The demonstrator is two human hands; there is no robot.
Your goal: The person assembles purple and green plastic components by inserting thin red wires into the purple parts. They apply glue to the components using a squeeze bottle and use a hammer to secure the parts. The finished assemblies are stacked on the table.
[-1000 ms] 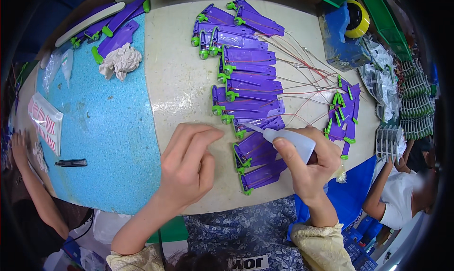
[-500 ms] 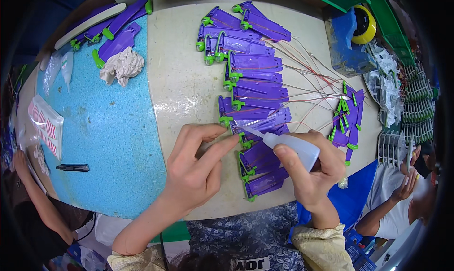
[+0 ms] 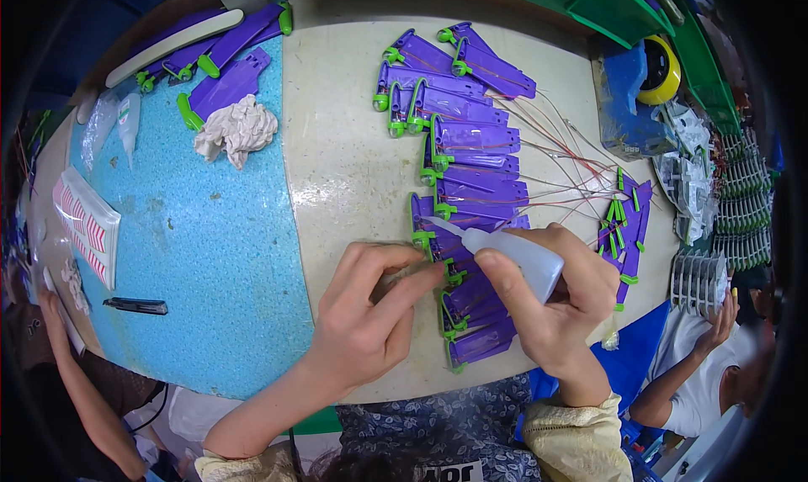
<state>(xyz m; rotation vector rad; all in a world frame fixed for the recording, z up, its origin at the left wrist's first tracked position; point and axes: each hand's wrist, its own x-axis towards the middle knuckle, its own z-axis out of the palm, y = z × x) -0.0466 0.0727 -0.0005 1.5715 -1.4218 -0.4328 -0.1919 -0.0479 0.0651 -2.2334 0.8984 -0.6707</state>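
My right hand [image 3: 564, 314] is wrapped round a translucent white squeeze bottle [image 3: 526, 263] with a thin tapered nozzle. Its tip points left, over a purple wing-shaped plastic piece [image 3: 421, 206] with a green end. Beside that green end [image 3: 423, 241], my left hand [image 3: 370, 314] has thumb and index finger closed; the fingertips touch or nearly touch the piece. Several more purple pieces [image 3: 480, 137] with green ends and clear domes lie overlapped in a column. Thin red and pale wires [image 3: 581, 158] trail from them to the right.
Purple strips with small green parts [image 3: 624, 238] lie right. A blue mat [image 3: 210, 288] holds crumpled tissue [image 3: 240, 130], a second bottle [image 3: 129, 124] and a black cutter [image 3: 136, 305]. A yellow tape roll [image 3: 661, 70] stands far right. Other people's arms [image 3: 88, 394] show at both sides.
The whole view has shifted, so the table's things appear lower and further right. Relative to the pieces, the bottle's nozzle has moved slightly away from me. My left hand stays at the same piece.
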